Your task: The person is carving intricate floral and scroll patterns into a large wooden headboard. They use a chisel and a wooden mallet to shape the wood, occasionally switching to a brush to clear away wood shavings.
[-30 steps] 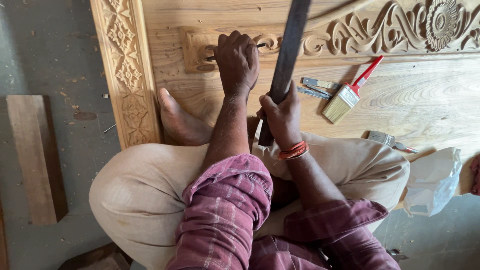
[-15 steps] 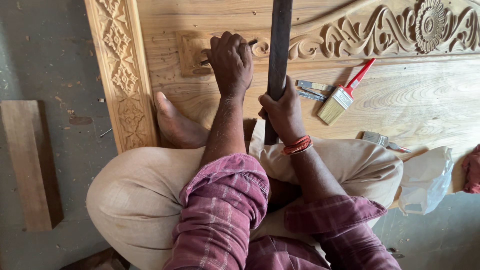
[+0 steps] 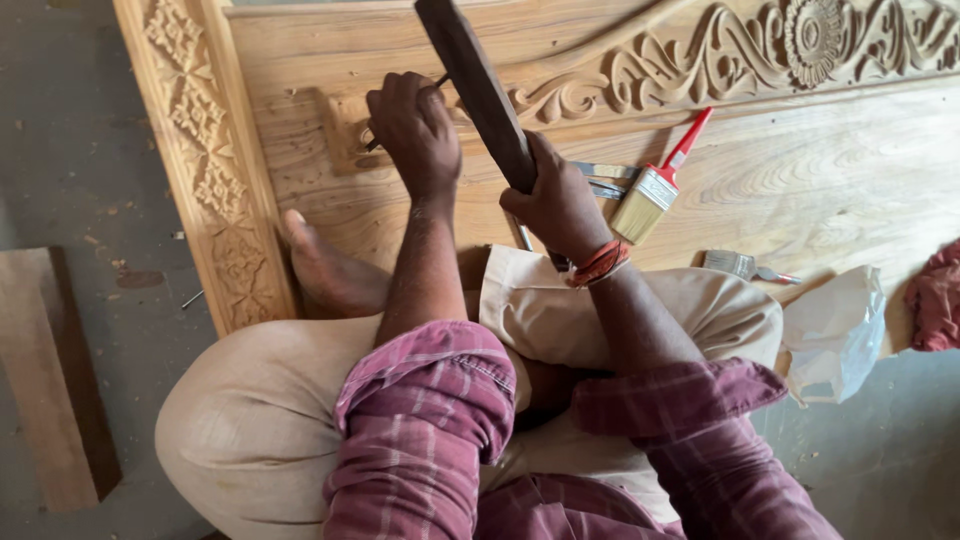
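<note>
My left hand [image 3: 412, 130] is closed around a thin metal chisel [image 3: 438, 82], its tip set against the carved wooden panel [image 3: 800, 190] near an uncarved raised block. My right hand [image 3: 555, 200] grips a long dark wooden mallet [image 3: 475, 85], which leans up and to the left, its upper end above the chisel. A band of carved scrollwork [image 3: 700, 60] runs to the right of the hands. I sit cross-legged on the panel, with a bare foot [image 3: 325, 270] beside the carved border [image 3: 205, 170].
A paintbrush with a red handle [image 3: 655, 185] lies on the panel right of my right hand, with metal chisels [image 3: 600, 180] beside it and another brush [image 3: 740, 265] lower down. A white bag [image 3: 835, 325], a red cloth [image 3: 935, 295] and a plank [image 3: 50, 380] lie around.
The mallet has tilted from nearly upright to leaning left over the chisel. My right hand moved with it. My left hand stays on the chisel.
</note>
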